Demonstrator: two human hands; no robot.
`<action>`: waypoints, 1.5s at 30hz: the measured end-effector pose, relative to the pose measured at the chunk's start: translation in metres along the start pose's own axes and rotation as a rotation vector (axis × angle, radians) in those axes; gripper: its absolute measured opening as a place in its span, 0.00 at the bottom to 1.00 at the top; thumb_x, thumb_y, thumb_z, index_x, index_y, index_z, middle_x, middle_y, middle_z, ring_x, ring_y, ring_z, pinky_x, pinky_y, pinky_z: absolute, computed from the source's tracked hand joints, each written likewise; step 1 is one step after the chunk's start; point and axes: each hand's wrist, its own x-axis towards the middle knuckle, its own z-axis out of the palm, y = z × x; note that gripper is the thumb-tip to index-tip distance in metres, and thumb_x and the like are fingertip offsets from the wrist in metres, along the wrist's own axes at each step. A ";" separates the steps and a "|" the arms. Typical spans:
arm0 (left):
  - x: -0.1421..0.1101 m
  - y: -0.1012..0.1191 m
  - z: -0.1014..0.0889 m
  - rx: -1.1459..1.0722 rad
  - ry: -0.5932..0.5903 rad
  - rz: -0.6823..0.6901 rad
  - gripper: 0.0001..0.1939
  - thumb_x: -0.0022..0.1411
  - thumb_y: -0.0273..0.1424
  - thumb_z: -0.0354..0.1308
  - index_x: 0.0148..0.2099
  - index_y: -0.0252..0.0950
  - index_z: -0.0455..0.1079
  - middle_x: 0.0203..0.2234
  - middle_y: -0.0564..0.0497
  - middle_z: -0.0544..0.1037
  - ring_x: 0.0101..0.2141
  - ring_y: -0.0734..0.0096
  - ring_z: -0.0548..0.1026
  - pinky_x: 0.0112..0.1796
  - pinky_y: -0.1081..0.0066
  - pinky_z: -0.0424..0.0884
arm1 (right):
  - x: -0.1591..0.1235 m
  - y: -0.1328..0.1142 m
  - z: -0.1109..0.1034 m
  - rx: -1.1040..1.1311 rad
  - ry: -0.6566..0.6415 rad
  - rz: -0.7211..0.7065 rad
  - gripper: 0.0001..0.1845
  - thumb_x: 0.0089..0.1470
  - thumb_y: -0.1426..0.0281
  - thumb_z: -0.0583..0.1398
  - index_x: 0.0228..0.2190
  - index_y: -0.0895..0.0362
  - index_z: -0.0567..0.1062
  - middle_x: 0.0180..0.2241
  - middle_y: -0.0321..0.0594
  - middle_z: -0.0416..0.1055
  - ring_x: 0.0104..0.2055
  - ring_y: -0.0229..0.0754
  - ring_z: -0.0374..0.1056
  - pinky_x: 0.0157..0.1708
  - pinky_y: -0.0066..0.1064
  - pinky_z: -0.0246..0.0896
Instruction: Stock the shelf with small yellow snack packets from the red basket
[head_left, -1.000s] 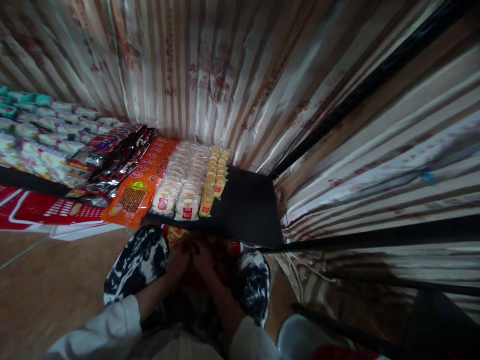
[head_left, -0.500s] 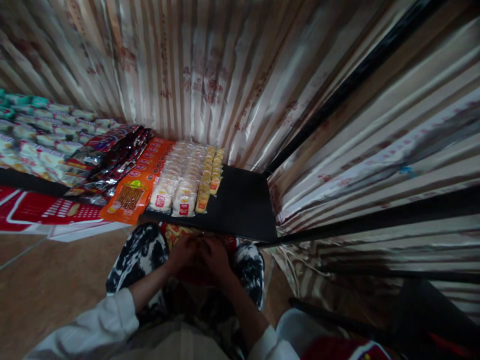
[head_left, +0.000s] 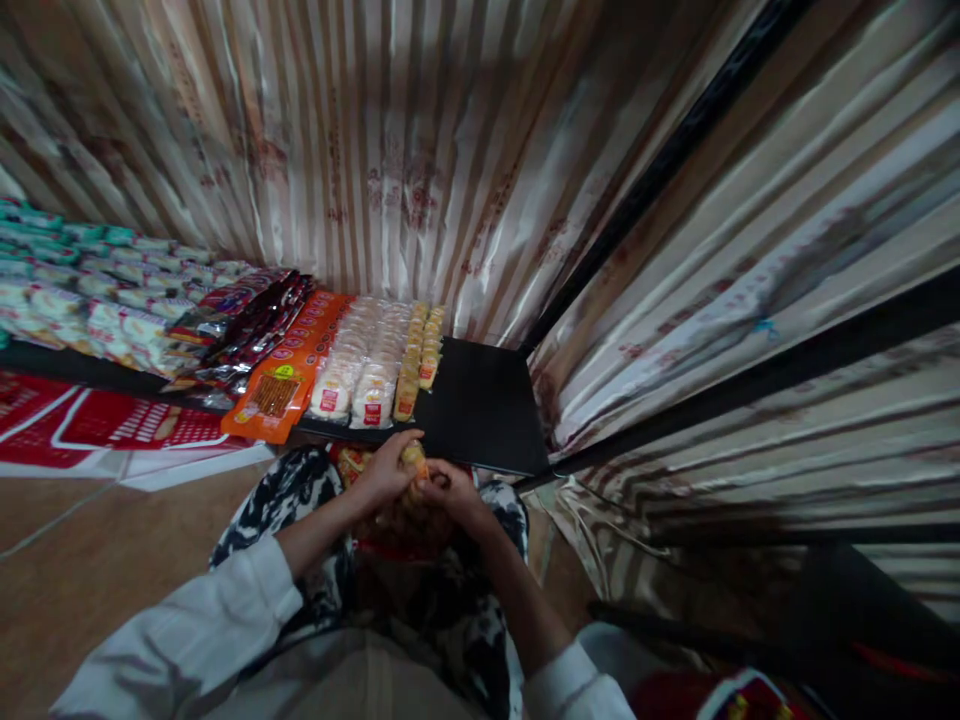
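Note:
Between my knees, my left hand [head_left: 390, 472] is closed around a small yellow snack packet [head_left: 414, 458] with an orange-red label. My right hand [head_left: 451, 492] pinches the same packet from its right side. Below both hands lies a large red-edged bag [head_left: 405, 525] of similar small packets, partly hidden by my hands. Just ahead on the black shelf [head_left: 480, 410], yellow snack packets [head_left: 406, 392] stand in two rows. Left of them are rows of clear-wrapped white round crackers [head_left: 373, 402] with red labels.
An orange bag of stick snacks [head_left: 274, 398], dark shiny packets [head_left: 255, 325] and many white-and-green packets [head_left: 97, 290] line the shelf's left part. A striped curtain [head_left: 420, 150] hangs behind. Black frame bars [head_left: 645, 190] cross at right. A red printed sheet [head_left: 135, 425] hangs below the shelf's left front.
My hands have risen from the bag in my lap, and the yellow packet now shows between them. The view has shifted slightly left.

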 end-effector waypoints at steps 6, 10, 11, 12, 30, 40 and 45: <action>-0.001 0.021 0.015 -0.055 0.147 -0.031 0.26 0.51 0.21 0.50 0.54 0.33 0.64 0.45 0.44 0.72 0.37 0.71 0.74 0.38 0.69 0.73 | 0.006 -0.005 -0.007 0.138 0.189 -0.017 0.17 0.40 0.63 0.63 0.34 0.56 0.71 0.30 0.36 0.74 0.28 0.36 0.68 0.31 0.27 0.63; -0.009 0.021 0.025 -0.007 0.309 0.015 0.21 0.55 0.24 0.49 0.52 0.32 0.64 0.45 0.42 0.71 0.40 0.68 0.73 0.42 0.66 0.71 | 0.016 -0.007 -0.015 0.104 0.342 -0.050 0.17 0.40 0.62 0.63 0.35 0.56 0.71 0.29 0.36 0.74 0.27 0.36 0.67 0.30 0.27 0.62; -0.009 0.020 0.028 0.000 0.308 0.022 0.19 0.56 0.25 0.49 0.51 0.33 0.65 0.44 0.43 0.72 0.41 0.68 0.73 0.44 0.65 0.71 | 0.019 -0.007 -0.018 0.094 0.374 -0.060 0.17 0.41 0.62 0.62 0.35 0.56 0.72 0.29 0.36 0.74 0.27 0.36 0.67 0.30 0.27 0.62; -0.009 0.018 0.031 -0.003 0.290 0.033 0.18 0.57 0.26 0.49 0.50 0.33 0.66 0.43 0.44 0.72 0.42 0.68 0.72 0.46 0.64 0.69 | 0.023 -0.007 -0.020 0.081 0.407 -0.067 0.17 0.41 0.62 0.62 0.34 0.56 0.72 0.28 0.36 0.73 0.27 0.36 0.66 0.29 0.27 0.62; 0.076 0.023 0.061 -0.243 0.163 -0.217 0.28 0.63 0.32 0.45 0.63 0.28 0.53 0.64 0.42 0.51 0.64 0.68 0.48 0.63 0.65 0.42 | 0.134 -0.001 -0.043 -0.126 0.571 -0.118 0.14 0.44 0.66 0.58 0.36 0.54 0.75 0.28 0.34 0.71 0.26 0.36 0.65 0.28 0.26 0.62; 0.091 0.003 0.071 -0.335 0.211 -0.206 0.28 0.62 0.31 0.45 0.64 0.34 0.53 0.65 0.47 0.48 0.65 0.69 0.44 0.64 0.66 0.38 | 0.150 0.003 -0.038 -0.141 0.582 -0.120 0.20 0.44 0.70 0.58 0.43 0.52 0.73 0.35 0.35 0.71 0.29 0.35 0.66 0.32 0.26 0.65; 0.090 0.005 0.068 -0.340 0.191 -0.169 0.27 0.64 0.31 0.42 0.64 0.31 0.51 0.65 0.45 0.47 0.65 0.68 0.44 0.64 0.64 0.39 | 0.148 0.002 -0.034 -0.125 0.598 -0.162 0.21 0.47 0.69 0.57 0.45 0.54 0.72 0.40 0.40 0.70 0.35 0.38 0.68 0.38 0.29 0.66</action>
